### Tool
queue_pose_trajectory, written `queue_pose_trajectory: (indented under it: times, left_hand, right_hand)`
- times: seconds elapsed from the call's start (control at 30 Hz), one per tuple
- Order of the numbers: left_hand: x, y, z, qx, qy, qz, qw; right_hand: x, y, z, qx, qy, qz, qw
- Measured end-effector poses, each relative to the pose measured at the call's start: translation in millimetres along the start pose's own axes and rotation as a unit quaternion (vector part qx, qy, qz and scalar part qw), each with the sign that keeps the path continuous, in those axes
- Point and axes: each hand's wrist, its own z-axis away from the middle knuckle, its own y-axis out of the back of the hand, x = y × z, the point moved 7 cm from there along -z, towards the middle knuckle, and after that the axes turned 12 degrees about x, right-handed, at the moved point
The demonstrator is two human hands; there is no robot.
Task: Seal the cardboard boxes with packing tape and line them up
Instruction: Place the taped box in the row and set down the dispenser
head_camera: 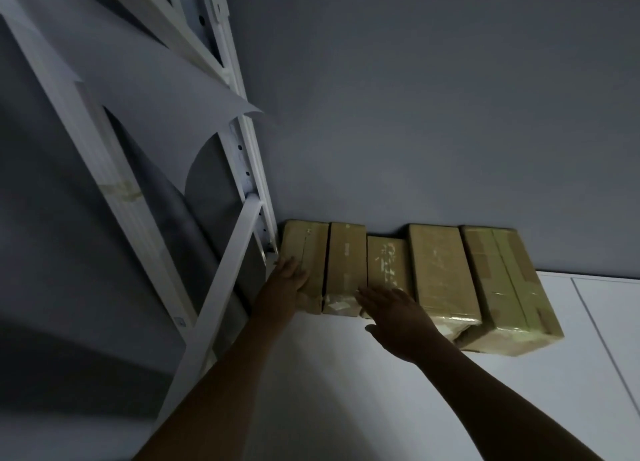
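Several taped cardboard boxes stand side by side against the grey wall on a white surface. The leftmost box (308, 249) touches the rack's foot. Beside it come a second box (344, 259), a shorter third box (388, 263), a taller fourth box (440, 270) and the largest box (505, 287) at the right end. My left hand (287, 284) lies flat with fingers apart on the leftmost box's near left corner. Flat and open, my right hand (398, 313) rests at the near end of the third box. Neither hand holds anything.
A white metal rack (242, 169) with slanted bars stands at the left, draped with grey and white sheets (149, 89). The grey wall (433, 114) runs behind the boxes. The white surface (415, 408) shows a seam line at the right.
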Motion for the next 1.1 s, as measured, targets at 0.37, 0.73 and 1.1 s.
queue_pose_trajectory:
  times: [0.37, 0.73, 1.1]
  left_hand:
    - [28, 20, 13, -0.014, 0.027, -0.089, 0.996]
    - [150, 53, 35, -0.019, -0.027, -0.085, 0.996]
    - [319, 16, 70, -0.025, -0.044, -0.094, 0.994]
  right_hand:
    - [-6, 33, 21, 0.013, -0.068, 0.034, 0.997]
    - [23, 93, 106, 0.012, -0.159, 0.066, 0.985]
    - [121, 119, 262, -0.007, -0.223, 0.071, 0.972]
